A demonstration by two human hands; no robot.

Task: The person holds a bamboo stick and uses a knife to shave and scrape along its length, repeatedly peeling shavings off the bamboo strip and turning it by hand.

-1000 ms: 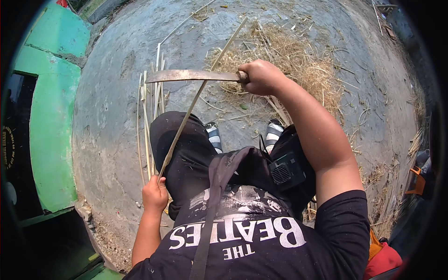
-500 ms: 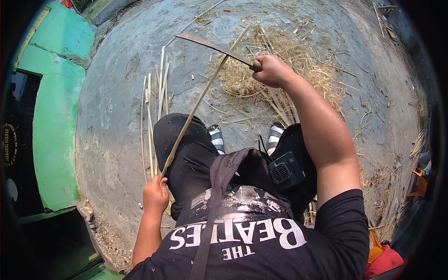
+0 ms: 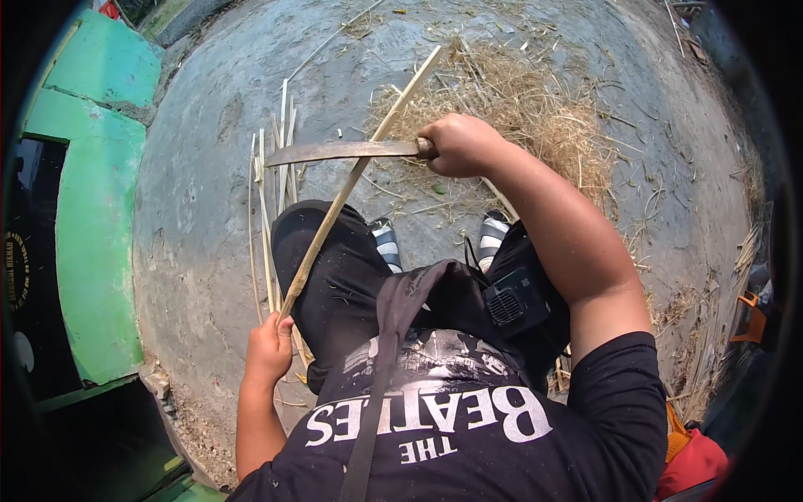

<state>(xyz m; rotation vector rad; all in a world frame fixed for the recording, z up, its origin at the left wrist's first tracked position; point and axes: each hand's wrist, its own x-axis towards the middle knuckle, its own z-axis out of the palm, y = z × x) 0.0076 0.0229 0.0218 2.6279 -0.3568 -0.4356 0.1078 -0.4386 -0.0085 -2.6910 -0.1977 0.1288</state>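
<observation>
My left hand (image 3: 269,347) is closed round the near end of a long pale bamboo strip (image 3: 331,219). The strip slants up and away to the right, passing over my left knee. In my closed right hand (image 3: 464,147) is the wooden handle of a long knife (image 3: 343,151) with a slightly curved, brownish blade. That blade lies across the strip, roughly level, about a third of the way down from its far end. Several more bamboo strips (image 3: 266,219) lie beside my left leg, some reaching close to my left hand.
A heap of straw-coloured shavings (image 3: 535,125) covers the concrete ground (image 3: 192,209) beyond my feet. A green wall (image 3: 99,243) stands at the left. A small black device (image 3: 514,303) rests on my right thigh. Red and orange items (image 3: 693,462) sit at the lower right.
The knife has come toward me and to the left along the bamboo strip, its blade swinging more level. The strip shows a broader side. My left hand has barely moved.
</observation>
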